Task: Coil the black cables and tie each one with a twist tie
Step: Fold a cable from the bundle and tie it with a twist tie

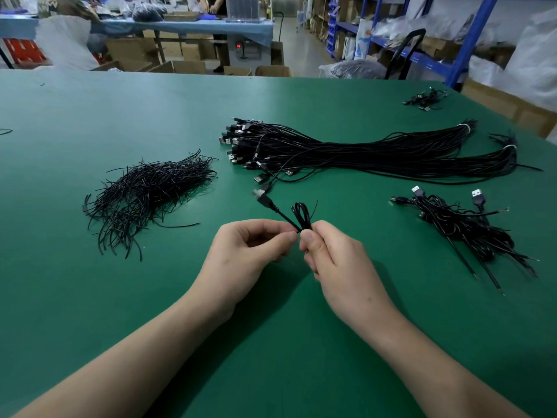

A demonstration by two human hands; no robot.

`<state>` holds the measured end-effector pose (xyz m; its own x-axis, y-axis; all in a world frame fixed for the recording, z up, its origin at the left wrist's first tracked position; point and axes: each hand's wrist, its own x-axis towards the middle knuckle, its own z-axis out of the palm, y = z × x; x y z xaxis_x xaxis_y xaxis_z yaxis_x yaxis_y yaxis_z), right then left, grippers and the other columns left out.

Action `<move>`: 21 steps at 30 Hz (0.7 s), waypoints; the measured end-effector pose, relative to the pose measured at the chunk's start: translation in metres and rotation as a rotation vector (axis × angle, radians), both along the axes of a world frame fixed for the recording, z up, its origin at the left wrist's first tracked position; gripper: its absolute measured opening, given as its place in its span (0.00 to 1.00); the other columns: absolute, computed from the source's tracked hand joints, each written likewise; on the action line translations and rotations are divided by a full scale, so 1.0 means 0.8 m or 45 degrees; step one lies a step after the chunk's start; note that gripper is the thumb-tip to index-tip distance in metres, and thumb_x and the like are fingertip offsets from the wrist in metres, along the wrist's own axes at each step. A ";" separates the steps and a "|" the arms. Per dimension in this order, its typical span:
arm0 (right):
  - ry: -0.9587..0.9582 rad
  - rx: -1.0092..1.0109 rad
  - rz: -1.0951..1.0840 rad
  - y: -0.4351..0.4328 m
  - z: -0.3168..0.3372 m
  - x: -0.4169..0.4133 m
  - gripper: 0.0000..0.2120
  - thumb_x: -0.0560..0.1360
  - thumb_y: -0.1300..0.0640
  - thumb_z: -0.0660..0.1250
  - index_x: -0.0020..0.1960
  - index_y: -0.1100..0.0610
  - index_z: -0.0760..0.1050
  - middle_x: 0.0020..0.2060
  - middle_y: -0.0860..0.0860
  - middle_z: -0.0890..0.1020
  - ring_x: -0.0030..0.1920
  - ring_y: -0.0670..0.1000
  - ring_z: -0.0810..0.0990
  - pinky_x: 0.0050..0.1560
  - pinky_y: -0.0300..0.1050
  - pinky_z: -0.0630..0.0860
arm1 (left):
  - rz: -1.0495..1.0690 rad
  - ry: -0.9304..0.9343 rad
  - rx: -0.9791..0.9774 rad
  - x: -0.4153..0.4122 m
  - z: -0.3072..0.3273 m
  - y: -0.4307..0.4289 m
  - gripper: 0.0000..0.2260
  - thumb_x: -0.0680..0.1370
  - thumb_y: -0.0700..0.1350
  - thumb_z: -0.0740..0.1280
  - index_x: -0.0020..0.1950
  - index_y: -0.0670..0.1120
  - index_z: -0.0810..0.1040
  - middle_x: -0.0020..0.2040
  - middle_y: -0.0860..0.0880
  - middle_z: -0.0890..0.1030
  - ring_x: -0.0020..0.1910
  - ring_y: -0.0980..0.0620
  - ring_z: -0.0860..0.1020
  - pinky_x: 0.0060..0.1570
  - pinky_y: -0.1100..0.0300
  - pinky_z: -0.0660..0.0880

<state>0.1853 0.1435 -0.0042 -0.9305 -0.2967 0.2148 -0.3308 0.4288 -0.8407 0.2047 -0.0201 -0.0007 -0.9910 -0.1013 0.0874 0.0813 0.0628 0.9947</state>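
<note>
Head view. Both hands are held just above the bench (90,297), at its near middle. The right hand (328,254) is curled round the waist of the coiled cable (301,215) and the left hand (250,245) pinches the same spot with thumb and forefinger, probably to keep the loops from springing while a tie is wound on. The tie itself cannot be made out.

The heap of twist ties (147,191) lies at ten o'clock, the loose cables (361,149) at one o'clock and the finished coils (464,227) at three. All are within reach and nothing blocks the hands.
</note>
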 end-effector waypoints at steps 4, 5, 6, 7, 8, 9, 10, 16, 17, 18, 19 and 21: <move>-0.004 -0.049 -0.006 0.000 0.000 -0.001 0.14 0.84 0.49 0.57 0.41 0.50 0.70 0.28 0.45 0.72 0.28 0.44 0.66 0.31 0.47 0.66 | -0.043 -0.050 0.271 0.001 0.003 0.003 0.10 0.75 0.38 0.74 0.56 0.43 0.85 0.40 0.44 0.85 0.37 0.54 0.80 0.42 0.66 0.77; 0.000 -0.054 -0.005 0.000 0.001 -0.001 0.14 0.84 0.50 0.57 0.41 0.50 0.70 0.28 0.46 0.72 0.28 0.44 0.66 0.31 0.46 0.66 | -0.032 -0.043 0.305 0.001 0.004 0.003 0.12 0.75 0.37 0.74 0.58 0.42 0.83 0.41 0.43 0.85 0.37 0.54 0.81 0.42 0.65 0.77; 0.000 -0.058 -0.004 0.000 0.001 0.000 0.14 0.84 0.50 0.57 0.40 0.50 0.70 0.28 0.46 0.72 0.28 0.44 0.66 0.31 0.46 0.65 | -0.007 -0.024 0.294 0.001 0.004 0.004 0.13 0.74 0.36 0.74 0.58 0.42 0.81 0.41 0.43 0.86 0.37 0.53 0.81 0.41 0.65 0.77; -0.005 -0.059 -0.003 0.000 0.001 0.000 0.14 0.84 0.50 0.57 0.40 0.50 0.70 0.28 0.46 0.72 0.28 0.45 0.66 0.31 0.46 0.65 | 0.031 0.011 0.225 0.002 0.004 0.004 0.13 0.74 0.36 0.75 0.57 0.43 0.80 0.41 0.44 0.86 0.37 0.51 0.82 0.41 0.64 0.78; -0.015 -0.061 0.000 -0.001 0.002 0.000 0.14 0.84 0.50 0.57 0.41 0.51 0.71 0.28 0.46 0.72 0.28 0.45 0.65 0.31 0.46 0.65 | 0.071 0.058 0.109 0.002 0.004 0.005 0.13 0.74 0.37 0.76 0.56 0.46 0.79 0.41 0.45 0.86 0.39 0.50 0.83 0.41 0.62 0.78; -0.031 -0.070 0.004 -0.001 0.003 0.001 0.14 0.84 0.50 0.57 0.41 0.51 0.71 0.28 0.46 0.71 0.28 0.45 0.65 0.30 0.45 0.64 | 0.108 0.112 -0.023 0.003 0.004 0.006 0.13 0.74 0.38 0.77 0.55 0.48 0.78 0.42 0.47 0.87 0.40 0.49 0.84 0.42 0.62 0.78; -0.051 -0.089 0.011 -0.001 0.004 0.001 0.14 0.84 0.50 0.57 0.42 0.53 0.71 0.28 0.46 0.71 0.28 0.45 0.64 0.30 0.45 0.63 | 0.141 0.165 -0.149 0.004 0.004 0.007 0.14 0.73 0.39 0.77 0.54 0.51 0.77 0.42 0.49 0.87 0.41 0.50 0.84 0.42 0.63 0.77; -0.133 -0.176 0.032 0.000 0.006 0.001 0.15 0.84 0.51 0.57 0.43 0.57 0.71 0.28 0.46 0.68 0.28 0.45 0.63 0.30 0.44 0.61 | 0.278 0.366 -0.560 0.008 0.009 0.006 0.18 0.72 0.45 0.78 0.50 0.57 0.69 0.41 0.61 0.85 0.34 0.48 0.77 0.35 0.60 0.71; -0.135 -0.178 0.027 0.000 0.006 0.001 0.15 0.84 0.51 0.57 0.43 0.57 0.71 0.28 0.46 0.68 0.28 0.46 0.63 0.30 0.44 0.61 | 0.289 0.408 -0.620 0.009 0.010 0.006 0.19 0.72 0.45 0.78 0.49 0.57 0.69 0.41 0.62 0.85 0.34 0.50 0.78 0.36 0.59 0.72; -0.137 -0.177 0.022 0.000 0.005 0.000 0.15 0.84 0.51 0.57 0.43 0.57 0.71 0.28 0.46 0.68 0.28 0.46 0.63 0.30 0.45 0.61 | 0.299 0.459 -0.701 0.009 0.011 0.007 0.20 0.72 0.44 0.78 0.49 0.57 0.68 0.42 0.63 0.84 0.36 0.53 0.79 0.38 0.59 0.73; -0.139 -0.172 0.017 0.001 0.003 -0.001 0.15 0.84 0.51 0.57 0.43 0.56 0.71 0.28 0.46 0.68 0.28 0.46 0.63 0.30 0.44 0.61 | 0.311 0.514 -0.800 0.010 0.012 0.007 0.20 0.72 0.43 0.78 0.50 0.57 0.67 0.42 0.64 0.84 0.38 0.56 0.80 0.39 0.59 0.74; -0.162 -0.174 0.018 0.001 0.001 -0.003 0.15 0.85 0.50 0.56 0.42 0.55 0.71 0.28 0.45 0.68 0.27 0.46 0.63 0.30 0.43 0.62 | 0.342 0.629 -0.993 0.011 0.015 0.008 0.20 0.72 0.43 0.78 0.51 0.56 0.68 0.42 0.64 0.83 0.39 0.60 0.78 0.40 0.58 0.75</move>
<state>0.1826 0.1446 -0.0032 -0.9487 -0.2858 0.1349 -0.2232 0.3037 -0.9263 0.2139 -0.0135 0.0113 -0.7762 -0.0563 0.6279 0.3669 0.7697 0.5225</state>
